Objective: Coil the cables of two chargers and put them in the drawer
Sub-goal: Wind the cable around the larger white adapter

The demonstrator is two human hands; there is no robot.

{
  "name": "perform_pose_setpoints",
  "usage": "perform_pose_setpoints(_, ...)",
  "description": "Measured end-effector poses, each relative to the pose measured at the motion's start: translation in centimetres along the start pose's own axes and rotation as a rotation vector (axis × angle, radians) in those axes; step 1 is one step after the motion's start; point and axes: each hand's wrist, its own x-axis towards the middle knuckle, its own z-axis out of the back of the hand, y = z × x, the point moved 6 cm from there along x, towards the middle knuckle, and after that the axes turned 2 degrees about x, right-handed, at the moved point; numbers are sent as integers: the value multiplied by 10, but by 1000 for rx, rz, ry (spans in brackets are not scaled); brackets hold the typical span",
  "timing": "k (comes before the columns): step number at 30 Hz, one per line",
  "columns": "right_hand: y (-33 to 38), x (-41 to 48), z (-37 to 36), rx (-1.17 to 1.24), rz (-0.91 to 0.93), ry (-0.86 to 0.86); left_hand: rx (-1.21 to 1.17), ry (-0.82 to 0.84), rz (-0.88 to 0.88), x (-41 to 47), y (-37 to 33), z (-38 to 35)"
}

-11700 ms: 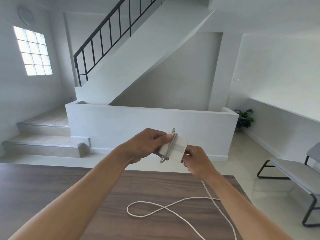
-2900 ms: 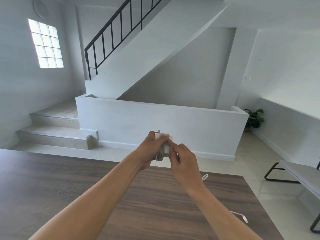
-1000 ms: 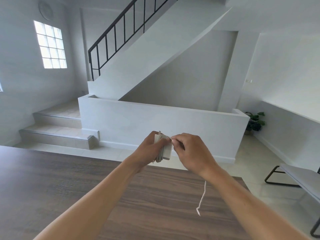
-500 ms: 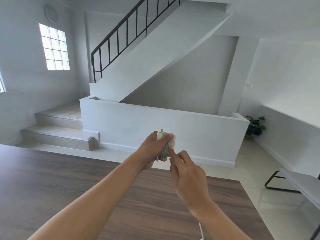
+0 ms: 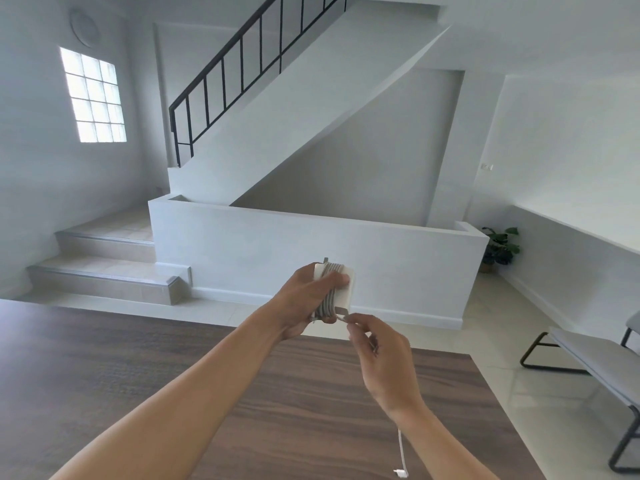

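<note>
Right hand dropped lower, pinching cable (tail dangling), left hand gripping charger

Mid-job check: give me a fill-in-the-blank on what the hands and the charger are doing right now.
The left hand grips the ____ charger.
The right hand pinches the ____ at the charger's lower edge.
The cable's loose end dangles below the ____ forearm.
The task's ____ is out of view.
Missing words: white; cable; right; drawer.
</note>
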Motion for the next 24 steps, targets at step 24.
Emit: perform_pose_setpoints(24,13,78,22,-288,-174,491,516,105,83,-2,25,17)
